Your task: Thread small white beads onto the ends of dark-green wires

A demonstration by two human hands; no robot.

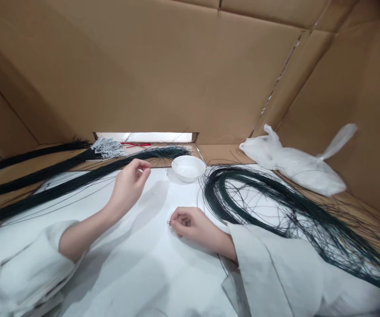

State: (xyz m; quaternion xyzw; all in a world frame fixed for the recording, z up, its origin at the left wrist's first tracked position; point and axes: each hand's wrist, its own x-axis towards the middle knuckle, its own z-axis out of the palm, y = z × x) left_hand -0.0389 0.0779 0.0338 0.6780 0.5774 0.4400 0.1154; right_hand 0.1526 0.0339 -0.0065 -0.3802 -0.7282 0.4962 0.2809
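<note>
Dark thin wire (169, 222) in right hand (190, 223), tip pointing left.

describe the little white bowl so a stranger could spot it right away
On the white sheet covering the table, look to the far edge, below the slot in the cardboard wall. The small white bowl sits there between dark wire bundles, the only round, rigid thing.

Matt brown cardboard walls (176, 66) all round, creased and taped at the seams. The desk (143, 264) wears smooth white cloth or paper, hard to tell which. Dark green wires (276, 198) look thin with a slight sheen. Glossy white bowl (188, 167), crinkly translucent plastic bag (296, 165), soft white cloth sleeves (276, 264).
</note>
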